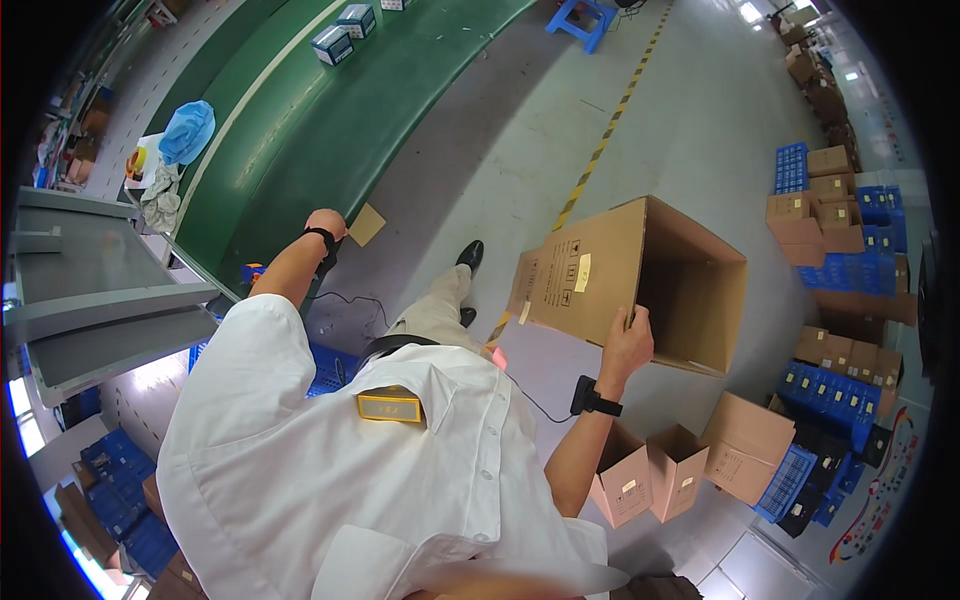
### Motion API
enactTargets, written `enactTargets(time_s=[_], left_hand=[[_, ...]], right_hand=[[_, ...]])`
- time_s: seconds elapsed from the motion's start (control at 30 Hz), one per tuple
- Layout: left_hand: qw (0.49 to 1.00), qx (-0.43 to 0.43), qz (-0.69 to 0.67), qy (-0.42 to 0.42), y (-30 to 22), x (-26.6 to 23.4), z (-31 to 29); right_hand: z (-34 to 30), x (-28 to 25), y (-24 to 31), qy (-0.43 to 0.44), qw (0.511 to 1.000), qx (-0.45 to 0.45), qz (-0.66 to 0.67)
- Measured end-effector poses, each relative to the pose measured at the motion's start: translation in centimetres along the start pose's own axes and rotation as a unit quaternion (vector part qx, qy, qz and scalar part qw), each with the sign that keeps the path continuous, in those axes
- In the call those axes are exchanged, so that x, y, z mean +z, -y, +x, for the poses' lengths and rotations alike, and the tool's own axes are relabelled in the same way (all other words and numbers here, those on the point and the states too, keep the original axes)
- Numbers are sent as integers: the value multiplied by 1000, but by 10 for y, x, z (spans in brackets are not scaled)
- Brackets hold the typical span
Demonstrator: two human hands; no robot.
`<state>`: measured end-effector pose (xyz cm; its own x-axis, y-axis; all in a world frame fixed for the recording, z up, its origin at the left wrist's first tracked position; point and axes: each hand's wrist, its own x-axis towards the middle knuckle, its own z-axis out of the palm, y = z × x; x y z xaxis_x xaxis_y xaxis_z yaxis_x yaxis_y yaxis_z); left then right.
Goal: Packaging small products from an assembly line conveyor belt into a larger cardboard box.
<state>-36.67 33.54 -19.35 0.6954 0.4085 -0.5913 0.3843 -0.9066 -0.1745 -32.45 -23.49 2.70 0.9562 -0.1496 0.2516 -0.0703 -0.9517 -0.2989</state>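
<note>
My right hand (628,345) grips the near edge of a large brown carton (580,265), thumb on the outside. The carton is tilted, its open mouth facing right and its dark inside showing. My left hand (325,223) is closed at the edge of the green conveyor belt (300,130). A flat tan piece of cardboard (366,226) sticks out beside its fingers and seems held in them; the fingertips are hidden.
Small blue-and-white boxes (332,45) sit far along the belt. A blue cap (187,132) lies at its left side. A blue stool (582,22) stands on the floor ahead. Open cartons (622,480) and blue crates (830,400) line the right. A grey metal frame (110,320) is at left.
</note>
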Motion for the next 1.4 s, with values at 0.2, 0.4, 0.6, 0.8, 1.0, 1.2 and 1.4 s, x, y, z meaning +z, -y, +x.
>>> enactTargets(time_s=[0.2, 0.4, 0.6, 0.8, 1.0, 1.2, 1.4], left_hand=[[1000, -20, 3, 8, 0, 1, 2], [1000, -19, 16, 15, -1, 3, 4], [999, -25, 14, 18, -1, 5, 8], [999, -28, 7, 21, -1, 5, 7], [1000, -18, 2, 25, -1, 1, 5], [999, -16, 17, 26, 0, 6, 9], [998, -38, 6, 39, -8, -7, 4]], right_hand=[[0, -2, 4, -11, 1000, -16, 0], [-1, -2, 4, 0, 1000, -6, 7], [0, -2, 3, 7, 1000, 1, 6], [-1, -1, 3, 3, 1000, 0, 4], [-2, -1, 3, 1, 1000, 4, 8], [-6, -3, 4, -1, 1000, 2, 2], [-8, -2, 2, 1, 1000, 8, 2]])
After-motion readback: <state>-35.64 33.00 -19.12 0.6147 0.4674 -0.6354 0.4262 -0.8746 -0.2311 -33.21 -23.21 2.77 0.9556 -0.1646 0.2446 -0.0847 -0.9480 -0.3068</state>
